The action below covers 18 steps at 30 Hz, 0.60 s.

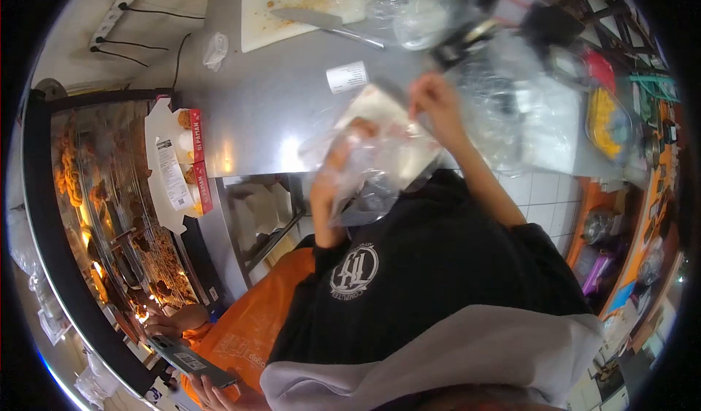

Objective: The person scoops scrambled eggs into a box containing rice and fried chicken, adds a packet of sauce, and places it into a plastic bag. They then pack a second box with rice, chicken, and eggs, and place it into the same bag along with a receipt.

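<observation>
A clear plastic bag (pixel 350 170) hangs in front of my body with a white box or packet (pixel 401 144) in or behind it; the plastic hides which. My left hand (pixel 342 154) is closed on the bag, its fingers seen through the film against the white surface. On the other side my right hand (pixel 436 103) is raised near the packet's upper right edge. Its fingers are pinched together and blurred, so whatever is in them cannot be made out. A printed receipt (pixel 347 77) lies on the steel table (pixel 285 111) just beyond.
A knife (pixel 307 18) rests on a white cutting board (pixel 259 16). Clear plastic bags (pixel 496 104) cover the table's right side, near a yellow-filled container (pixel 607 126). Boxed fried food (pixel 186 162) stands by a lit display case (pixel 109 206). Another person's hand holds a phone (pixel 190 360).
</observation>
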Available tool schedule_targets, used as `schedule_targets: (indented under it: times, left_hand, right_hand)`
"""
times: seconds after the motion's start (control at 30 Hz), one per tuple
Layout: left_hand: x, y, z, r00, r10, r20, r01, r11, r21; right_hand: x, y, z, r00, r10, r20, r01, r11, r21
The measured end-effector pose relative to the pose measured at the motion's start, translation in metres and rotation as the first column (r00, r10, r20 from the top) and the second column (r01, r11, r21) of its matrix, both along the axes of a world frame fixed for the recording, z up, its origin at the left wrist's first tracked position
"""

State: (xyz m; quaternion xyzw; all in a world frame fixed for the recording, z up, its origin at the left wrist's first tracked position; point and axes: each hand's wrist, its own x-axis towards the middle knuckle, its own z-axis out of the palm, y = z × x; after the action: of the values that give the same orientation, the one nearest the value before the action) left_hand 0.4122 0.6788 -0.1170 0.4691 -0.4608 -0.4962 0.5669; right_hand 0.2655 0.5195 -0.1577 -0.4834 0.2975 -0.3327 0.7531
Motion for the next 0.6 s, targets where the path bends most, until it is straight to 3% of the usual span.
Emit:
schedule_targets:
  times: [0.03,0.1,0.17,0.2,0.23,0.27,0.3,0.33,0.37,0.4,0.43,0.47,0.5,0.53,0.57,0.6]
  left_hand:
    - [0.001,0.012,0.008,0.986,0.123,-0.108,-0.122,0.992,0.020]
    - [0.009,0.032,0.022,0.934,0.319,-0.159,-0.312,0.948,0.067]
    - [0.027,0.044,0.012,0.881,0.472,-0.044,-0.461,0.875,0.151]
    - [0.041,0.050,-0.006,0.843,0.533,0.071,-0.535,0.820,0.201]
    - [0.054,0.056,-0.024,0.797,0.576,0.185,-0.604,0.757,0.249]
    - [0.076,0.056,-0.054,0.703,0.587,0.403,-0.698,0.678,0.230]
    - [0.093,0.050,-0.070,0.569,0.564,0.599,-0.781,0.598,0.178]
    - [0.100,0.043,-0.070,0.566,0.566,0.600,-0.781,0.600,0.171]
    - [0.102,0.036,-0.069,0.375,0.699,0.608,-0.862,0.505,-0.049]
    - [0.101,0.029,-0.068,0.177,0.807,0.564,-0.888,0.377,-0.262]
    - [0.087,0.019,-0.044,0.185,0.806,0.562,-0.888,0.382,-0.255]
    - [0.063,0.002,0.000,-0.119,0.721,0.683,-0.857,0.273,-0.438]
    - [0.044,-0.011,0.025,-0.422,0.574,0.702,-0.758,0.202,-0.621]
    - [0.031,-0.017,0.026,-0.052,0.696,0.716,-0.779,0.420,-0.465]
    - [0.020,-0.022,0.028,0.328,0.694,0.641,-0.697,0.636,-0.331]
    - [0.014,-0.032,0.037,0.617,0.458,0.640,-0.441,0.875,-0.202]
  right_hand:
    - [0.016,-0.008,-0.016,1.000,0.004,0.006,-0.004,1.000,-0.006]
    - [0.054,-0.014,-0.063,0.918,-0.201,-0.343,0.119,0.962,-0.246]
    - [0.091,-0.005,-0.097,0.732,-0.336,-0.593,-0.042,0.846,-0.531]
    - [0.100,-0.009,-0.103,0.735,-0.341,-0.586,-0.038,0.842,-0.538]
    - [0.108,-0.012,-0.106,0.774,-0.226,-0.591,-0.154,0.839,-0.522]
    - [0.114,-0.014,-0.108,0.799,-0.108,-0.592,-0.265,0.820,-0.507]
    - [0.115,-0.020,-0.099,0.804,-0.115,-0.583,-0.257,0.817,-0.516]
    - [0.106,-0.028,-0.081,0.858,0.188,-0.478,-0.397,0.834,-0.383]
    - [0.094,-0.035,-0.060,0.826,0.468,-0.316,-0.550,0.791,-0.267]
    - [0.081,-0.041,-0.036,0.724,0.477,-0.498,-0.683,0.596,-0.422]
    - [0.074,-0.049,-0.015,0.723,0.473,-0.503,-0.683,0.600,-0.417]
    - [0.067,-0.056,0.004,0.427,0.699,-0.574,-0.898,0.402,-0.178]
    - [0.063,-0.061,0.016,0.077,0.832,-0.550,-0.988,0.136,0.068]
    - [0.064,-0.064,0.021,0.079,0.827,-0.556,-0.987,0.143,0.072]
    - [0.069,-0.064,0.026,-0.095,0.821,-0.563,-0.992,-0.031,0.122]
    - [0.073,-0.064,0.029,-0.269,0.785,-0.558,-0.963,-0.207,0.173]
